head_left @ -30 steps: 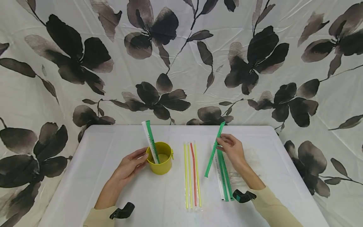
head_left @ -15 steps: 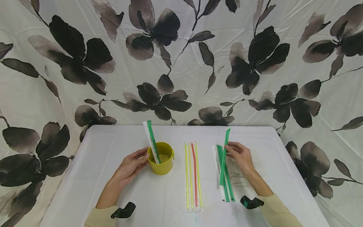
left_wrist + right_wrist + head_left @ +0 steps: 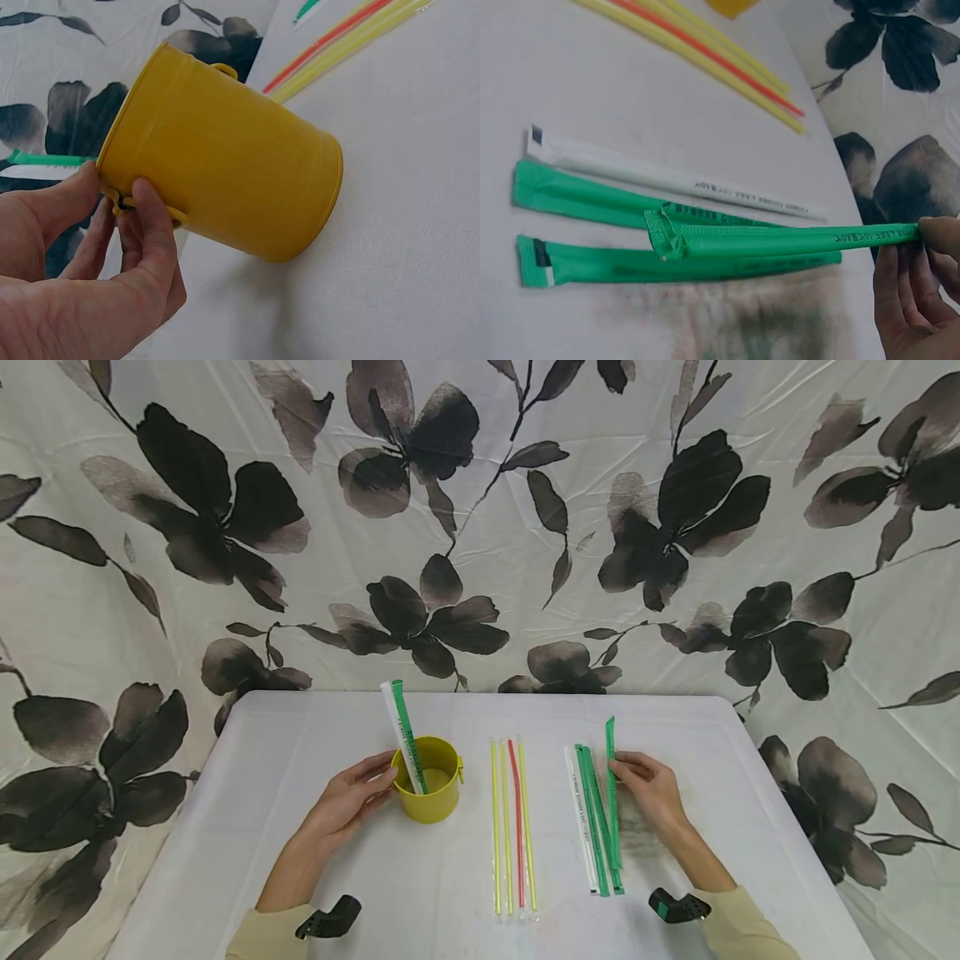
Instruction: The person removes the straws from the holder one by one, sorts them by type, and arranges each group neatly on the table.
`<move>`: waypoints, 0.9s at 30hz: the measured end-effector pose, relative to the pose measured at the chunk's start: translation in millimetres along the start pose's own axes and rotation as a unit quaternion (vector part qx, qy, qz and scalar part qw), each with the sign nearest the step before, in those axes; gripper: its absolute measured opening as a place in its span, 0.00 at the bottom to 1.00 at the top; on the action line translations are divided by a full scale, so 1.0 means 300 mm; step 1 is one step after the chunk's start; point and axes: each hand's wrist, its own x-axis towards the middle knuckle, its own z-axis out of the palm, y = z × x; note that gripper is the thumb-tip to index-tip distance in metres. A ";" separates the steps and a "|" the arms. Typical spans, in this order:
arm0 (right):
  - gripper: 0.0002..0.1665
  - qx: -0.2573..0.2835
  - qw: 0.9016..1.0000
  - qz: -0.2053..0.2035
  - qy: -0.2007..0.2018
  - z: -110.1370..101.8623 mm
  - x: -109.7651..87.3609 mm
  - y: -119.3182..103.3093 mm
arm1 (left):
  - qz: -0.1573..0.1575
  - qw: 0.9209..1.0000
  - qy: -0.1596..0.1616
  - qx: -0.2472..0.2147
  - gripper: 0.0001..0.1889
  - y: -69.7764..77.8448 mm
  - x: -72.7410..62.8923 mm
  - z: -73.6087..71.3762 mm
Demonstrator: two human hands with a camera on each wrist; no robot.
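My left hand (image 3: pixel 351 800) holds a small yellow bucket (image 3: pixel 429 807) by its near-left rim, thumb at the edge and fingers around the handle loop, as the left wrist view shows. A paper-wrapped straw in green and white (image 3: pixel 406 735) leans inside the bucket, its top above the rim. My right hand (image 3: pixel 654 789) pinches a green wrapped straw (image 3: pixel 795 238) near its far end. In the right wrist view this straw crosses above two green wrapped straws (image 3: pixel 585 193) lying on the table, with a white wrapped straw (image 3: pixel 630 166) beside them.
Between the hands, several clear-wrapped straws lie side by side: yellow ones (image 3: pixel 496 827) and a red one (image 3: pixel 517 827). A greyish smudge (image 3: pixel 772 319) marks the white table (image 3: pixel 285 735) by the green straws. A floral cloth (image 3: pixel 525 527) hangs behind.
My right hand has moved right and nearer with the green straw, carrying it over the wrapped straws to their right side and turning it more upright in view. The left hand keeps its hold.
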 end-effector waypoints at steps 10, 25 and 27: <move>0.29 -0.032 0.999 0.026 0.000 0.002 -0.027 0.058 | 0.001 1.000 -0.007 -0.005 0.29 -0.005 -0.007 -0.011; 0.22 -0.043 0.999 0.016 0.006 0.046 -0.042 0.124 | -0.001 1.000 -0.009 -0.001 0.29 -0.008 -0.019 -0.024; 0.20 -0.068 0.998 0.009 0.014 0.055 -0.045 0.126 | -0.001 1.000 -0.010 -0.002 0.29 -0.007 -0.022 -0.026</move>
